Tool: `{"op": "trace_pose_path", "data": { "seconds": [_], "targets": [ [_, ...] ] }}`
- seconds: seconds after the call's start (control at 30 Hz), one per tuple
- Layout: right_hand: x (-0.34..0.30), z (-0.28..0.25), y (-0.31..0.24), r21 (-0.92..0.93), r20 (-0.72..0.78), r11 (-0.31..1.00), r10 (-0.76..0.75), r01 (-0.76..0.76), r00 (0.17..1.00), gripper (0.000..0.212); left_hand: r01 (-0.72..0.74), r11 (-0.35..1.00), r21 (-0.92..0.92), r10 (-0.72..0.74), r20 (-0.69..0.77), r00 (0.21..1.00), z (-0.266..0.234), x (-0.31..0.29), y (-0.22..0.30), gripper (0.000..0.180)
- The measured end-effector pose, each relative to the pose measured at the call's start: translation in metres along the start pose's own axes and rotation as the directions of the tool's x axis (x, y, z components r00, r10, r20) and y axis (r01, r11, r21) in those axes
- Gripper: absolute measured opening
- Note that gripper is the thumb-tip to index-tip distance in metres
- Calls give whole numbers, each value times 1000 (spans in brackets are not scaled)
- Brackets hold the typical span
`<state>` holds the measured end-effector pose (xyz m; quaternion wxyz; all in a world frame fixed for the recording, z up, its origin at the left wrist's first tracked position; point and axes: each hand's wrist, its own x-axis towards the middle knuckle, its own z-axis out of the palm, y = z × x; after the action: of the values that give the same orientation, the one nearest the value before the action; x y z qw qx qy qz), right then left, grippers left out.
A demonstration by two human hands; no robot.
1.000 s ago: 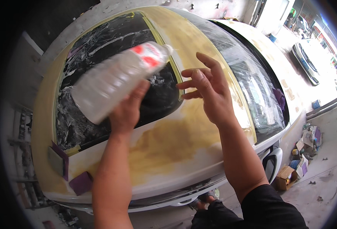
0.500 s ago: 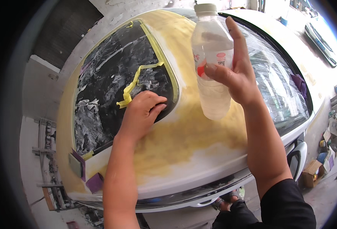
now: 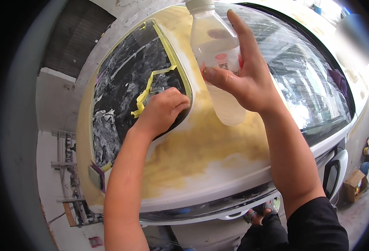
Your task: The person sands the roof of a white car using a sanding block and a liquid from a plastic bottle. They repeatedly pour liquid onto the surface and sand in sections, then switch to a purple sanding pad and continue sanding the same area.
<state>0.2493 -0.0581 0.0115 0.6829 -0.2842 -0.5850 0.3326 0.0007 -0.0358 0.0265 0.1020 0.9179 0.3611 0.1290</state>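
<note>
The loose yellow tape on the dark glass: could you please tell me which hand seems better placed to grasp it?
Probably the left hand: it is right beside the yellow tape, while the right hand holds a bottle.

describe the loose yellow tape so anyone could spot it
On the car roof, find the black sunroof. Just beyond the left hand is a yellow masking-tape strip, crumpled and zigzagging, unlike the straighter border tape.

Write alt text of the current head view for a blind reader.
A right hand holds a capped, clear bottle over a patchy yellow-and-white car roof, while the left hand, fingers curled, is at the edge of a dark panel, beside loose yellow tape.
</note>
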Motion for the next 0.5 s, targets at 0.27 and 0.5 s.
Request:
{"op": "trace_pose_path", "data": {
  "seconds": [0.27,0.5],
  "targets": [
    [0,-2,0,7,7,1000,-2,2,1000,106,112,990,-90,-110,25,994,-4,0,6,5],
    [-2,-1,0,39,29,999,29,-30,999,107,85,994,-74,-80,76,994,-4,8,-3,6]
  ]
}}
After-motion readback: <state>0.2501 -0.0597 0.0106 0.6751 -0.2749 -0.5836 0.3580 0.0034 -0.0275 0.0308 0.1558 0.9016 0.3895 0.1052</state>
